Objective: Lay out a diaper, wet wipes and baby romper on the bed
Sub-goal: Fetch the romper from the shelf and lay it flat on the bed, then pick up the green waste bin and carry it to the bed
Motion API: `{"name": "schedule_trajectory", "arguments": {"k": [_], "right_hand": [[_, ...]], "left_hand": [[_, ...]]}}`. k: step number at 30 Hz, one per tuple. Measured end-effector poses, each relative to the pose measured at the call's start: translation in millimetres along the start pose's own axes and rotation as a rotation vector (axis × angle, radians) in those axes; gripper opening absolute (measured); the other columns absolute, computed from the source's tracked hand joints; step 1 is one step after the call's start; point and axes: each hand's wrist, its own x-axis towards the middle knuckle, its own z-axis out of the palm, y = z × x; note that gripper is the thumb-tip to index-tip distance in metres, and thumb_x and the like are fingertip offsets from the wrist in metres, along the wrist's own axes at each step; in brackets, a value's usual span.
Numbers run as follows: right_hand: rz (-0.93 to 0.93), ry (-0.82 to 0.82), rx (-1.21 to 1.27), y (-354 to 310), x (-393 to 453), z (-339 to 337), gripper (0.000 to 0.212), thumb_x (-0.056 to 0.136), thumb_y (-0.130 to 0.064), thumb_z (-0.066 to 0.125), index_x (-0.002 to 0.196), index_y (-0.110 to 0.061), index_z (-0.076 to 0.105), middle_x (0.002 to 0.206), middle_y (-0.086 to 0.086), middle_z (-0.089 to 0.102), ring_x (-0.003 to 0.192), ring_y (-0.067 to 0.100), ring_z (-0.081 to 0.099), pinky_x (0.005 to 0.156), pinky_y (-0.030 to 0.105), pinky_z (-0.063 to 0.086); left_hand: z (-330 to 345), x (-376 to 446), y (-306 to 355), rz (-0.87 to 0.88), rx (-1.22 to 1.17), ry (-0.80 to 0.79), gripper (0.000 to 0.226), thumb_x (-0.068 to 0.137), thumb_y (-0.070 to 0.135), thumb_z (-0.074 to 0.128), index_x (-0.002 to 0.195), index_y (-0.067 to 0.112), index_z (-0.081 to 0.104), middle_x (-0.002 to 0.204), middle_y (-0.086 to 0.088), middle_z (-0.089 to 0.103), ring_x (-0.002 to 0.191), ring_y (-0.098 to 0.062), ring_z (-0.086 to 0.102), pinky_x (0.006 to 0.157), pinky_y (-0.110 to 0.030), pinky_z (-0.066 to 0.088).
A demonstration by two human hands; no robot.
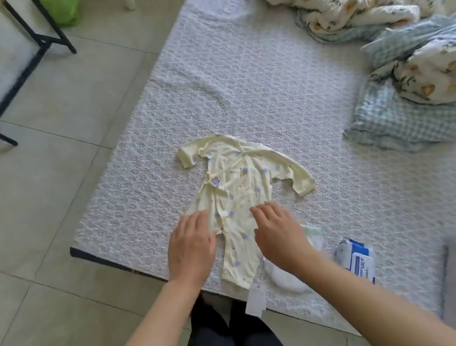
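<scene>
Smoothing the baby romper (240, 188) flat near the bed (267, 85) corner, the left hand (192, 248) and right hand (281, 234) are pressed open-palmed on its legs. The diaper (287, 277) and wet wipes (356, 259) are set just beside it, within reach.

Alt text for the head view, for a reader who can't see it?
Both hands, left hand and right hand, press flat on a pale yellow baby romper spread on the bed. A diaper and wet wipes pack lie to its right.
</scene>
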Motion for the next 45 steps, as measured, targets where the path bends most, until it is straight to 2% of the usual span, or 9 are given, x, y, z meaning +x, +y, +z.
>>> {"name": "schedule_trajectory", "arguments": {"k": [6,12,15,19,23,29,39,41,45], "right_hand": [[-0.158,0.022,-0.015,-74,-21,-23,0.055,0.079,-0.018,0.069,0.129,-0.003,0.052,0.131,0.013,0.057,0.128,0.036,0.049,0.1,0.046,0.046],[-0.3,0.005,0.024,-158,-32,-17,0.053,0.078,-0.017,0.069,0.128,-0.003,0.054,0.134,0.015,0.055,0.129,0.036,0.047,0.102,0.046,0.045],[-0.351,-0.028,0.02,-209,-36,-7,0.05,0.081,-0.02,0.063,0.128,-0.003,0.055,0.135,0.014,0.055,0.13,0.035,0.047,0.102,0.046,0.045],[-0.388,-0.045,0.018,-270,-40,4,0.054,0.08,-0.018,0.068,0.129,0.001,0.053,0.133,0.017,0.056,0.129,0.036,0.048,0.102,0.046,0.045],[-0.392,-0.098,0.056,-329,-36,15,0.051,0.09,-0.022,0.048,0.137,-0.003,0.044,0.143,0.015,0.047,0.137,0.035,0.037,0.11,0.047,0.036],[-0.448,-0.088,0.091,-399,-16,22,0.045,0.084,-0.02,0.058,0.126,-0.005,0.053,0.13,0.011,0.058,0.126,0.033,0.05,0.101,0.047,0.046],[-0.543,-0.1,0.088,-469,53,21,0.039,0.089,-0.022,0.054,0.124,-0.007,0.053,0.129,0.01,0.057,0.124,0.028,0.049,0.105,0.04,0.041],[-0.569,-0.137,0.096,-507,113,24,0.039,0.09,-0.022,0.052,0.125,-0.007,0.052,0.128,0.009,0.057,0.124,0.028,0.049,0.105,0.04,0.041],[-0.583,-0.125,0.081,-519,144,21,0.04,0.087,-0.019,0.056,0.124,-0.005,0.054,0.126,0.012,0.059,0.12,0.032,0.052,0.103,0.042,0.043]], "left_hand": [[-20,-71,-24,-0.084,-0.04,0.134,0.051,0.087,0.017,0.059,0.136,0.007,0.048,0.137,-0.011,0.055,0.13,-0.028,0.048,0.109,-0.043,0.039],[-45,-141,-71,-0.147,-0.039,0.27,0.051,0.089,0.02,0.049,0.137,0.004,0.051,0.14,-0.011,0.053,0.133,-0.03,0.045,0.112,-0.04,0.035],[-57,-180,-111,-0.25,-0.042,0.272,0.054,0.09,0.027,0.04,0.139,0.005,0.049,0.144,-0.01,0.05,0.136,-0.029,0.042,0.109,-0.042,0.039],[-69,-218,-161,-0.319,-0.035,0.265,0.053,0.091,0.026,0.041,0.14,0.005,0.048,0.147,-0.01,0.047,0.139,-0.028,0.039,0.112,-0.038,0.034],[-83,-244,-207,-0.358,-0.03,0.26,0.052,0.093,0.027,0.039,0.139,0.006,0.049,0.147,-0.01,0.047,0.139,-0.027,0.039,0.113,-0.034,0.03],[-108,-247,-274,-0.415,-0.041,0.258,0.053,0.086,0.013,0.064,0.136,0.005,0.052,0.142,-0.012,0.052,0.135,-0.032,0.044,0.107,-0.043,0.041],[-141,-217,-332,-0.547,-0.067,0.301,0.053,0.084,0.012,0.069,0.134,0.005,0.053,0.135,-0.011,0.057,0.129,-0.028,0.051,0.106,-0.033,0.035],[-167,-185,-385,-0.563,-0.085,0.335,0.053,0.082,0.01,0.07,0.132,0.004,0.054,0.134,-0.011,0.058,0.128,-0.029,0.051,0.106,-0.034,0.035],[-185,-169,-407,-0.569,-0.061,0.326,0.05,0.082,0.009,0.069,0.13,0.002,0.056,0.132,-0.013,0.059,0.128,-0.032,0.052,0.105,-0.038,0.04]]}}
